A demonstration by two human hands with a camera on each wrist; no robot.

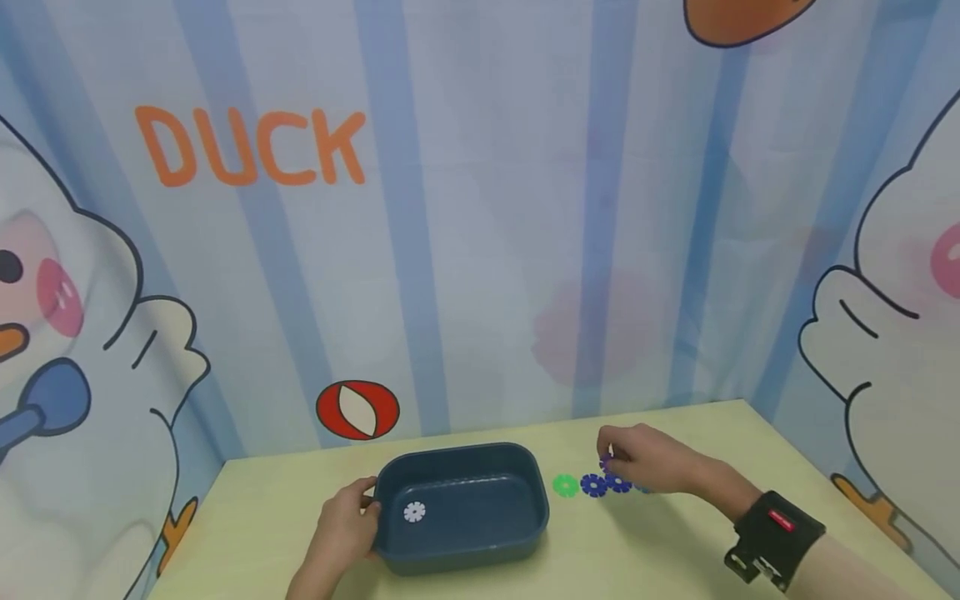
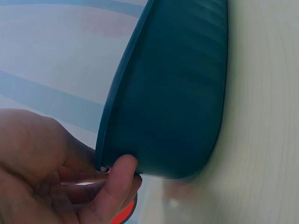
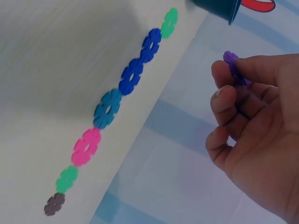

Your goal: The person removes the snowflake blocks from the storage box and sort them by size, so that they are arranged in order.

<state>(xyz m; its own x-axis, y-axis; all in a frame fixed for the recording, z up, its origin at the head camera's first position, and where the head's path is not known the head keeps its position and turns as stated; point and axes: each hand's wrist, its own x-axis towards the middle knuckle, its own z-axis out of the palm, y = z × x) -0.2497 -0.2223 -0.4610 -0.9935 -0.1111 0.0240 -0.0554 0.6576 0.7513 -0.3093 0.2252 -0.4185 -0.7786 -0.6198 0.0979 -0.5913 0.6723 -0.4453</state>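
My left hand [image 1: 343,525] grips the left end wall of a dark teal plastic basin [image 1: 457,562], thumb and fingers at its rim; the left wrist view shows the basin [image 2: 163,93] close up. One white snowflake disc [image 1: 414,512] lies inside on the basin's floor. Between thumb and forefinger, my right hand [image 1: 648,457] pinches a purple snowflake disc [image 3: 232,63] above the table. Below it runs a row of discs: green [image 3: 169,23], two dark blue [image 3: 131,76], a lighter blue [image 3: 107,109], pink [image 3: 86,147], green [image 3: 67,179] and a dark brownish disc [image 3: 54,204].
The pale yellow table [image 1: 285,517] stands against a blue-striped cloth backdrop [image 1: 487,208] printed with ducks and lettering. A black strap with a device [image 1: 780,537] is worn on the right wrist. The disc row lies right of the basin.
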